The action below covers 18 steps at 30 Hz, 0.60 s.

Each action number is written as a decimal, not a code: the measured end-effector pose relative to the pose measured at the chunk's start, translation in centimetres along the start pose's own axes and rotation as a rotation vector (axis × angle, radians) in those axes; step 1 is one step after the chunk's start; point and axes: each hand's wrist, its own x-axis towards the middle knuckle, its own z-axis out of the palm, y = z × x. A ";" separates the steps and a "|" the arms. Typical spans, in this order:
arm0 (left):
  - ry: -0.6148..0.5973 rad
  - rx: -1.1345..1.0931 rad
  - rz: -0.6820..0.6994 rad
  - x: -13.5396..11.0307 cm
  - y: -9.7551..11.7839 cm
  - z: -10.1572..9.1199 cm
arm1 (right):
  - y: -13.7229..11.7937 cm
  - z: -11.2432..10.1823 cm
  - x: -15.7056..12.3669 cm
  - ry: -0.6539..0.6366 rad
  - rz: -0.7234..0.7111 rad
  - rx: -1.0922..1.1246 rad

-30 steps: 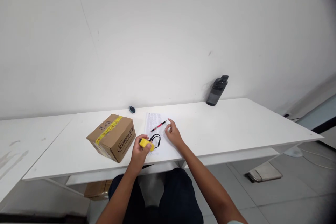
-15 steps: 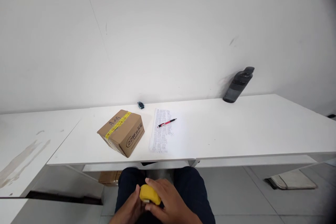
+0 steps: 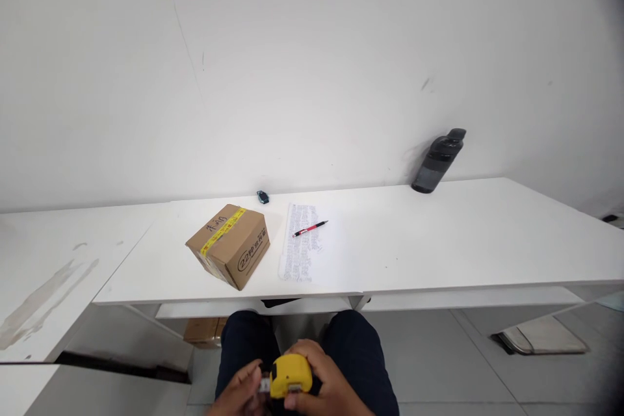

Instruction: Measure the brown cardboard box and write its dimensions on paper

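Note:
Low over my lap, my right hand (image 3: 324, 377) is wrapped round a yellow tape measure (image 3: 294, 374). My left hand (image 3: 244, 389) pinches the end of the tape's blade (image 3: 264, 385), a short length of which shows outside the case. Both hands are below the front edge of the white desk (image 3: 414, 260). On the desk, a taped cardboard box (image 3: 231, 244) sits left of a sheet of handwritten paper (image 3: 322, 263). Across the paper lies a red and black pen (image 3: 311, 229).
A dark bottle (image 3: 437, 162) stands by the wall at the back right. Behind the box lies a small dark key fob (image 3: 262, 197). Under the desk are another cardboard box (image 3: 201, 331) at left and a flat pale item (image 3: 543, 336) on the floor at right.
The tape measure has turned and moved slightly right and down in my right hand. My left fingers have shifted to its blade, which now shows between the two hands.

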 end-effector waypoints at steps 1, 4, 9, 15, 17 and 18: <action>0.013 0.087 0.026 -0.4 0.8 -0.2 | -0.1 -0.4 -0.2 0.013 0.005 0.018; -0.053 0.437 0.048 -2.1 3.5 -0.9 | -1.1 -2.0 -1.0 -0.009 0.044 0.013; -0.187 0.861 0.044 -5.0 8.5 -0.8 | -2.9 -3.5 -2.1 -0.037 -0.039 -0.032; -0.238 1.034 -0.038 -7.0 12.5 0.3 | -3.1 -3.1 -2.4 -0.039 -0.222 -0.032; -0.209 1.100 0.019 -7.3 14.3 0.8 | -3.2 -2.8 -2.3 -0.009 -0.261 -0.044; -0.174 1.140 0.077 -7.4 15.5 1.2 | -3.3 -2.5 -2.1 0.020 -0.273 -0.063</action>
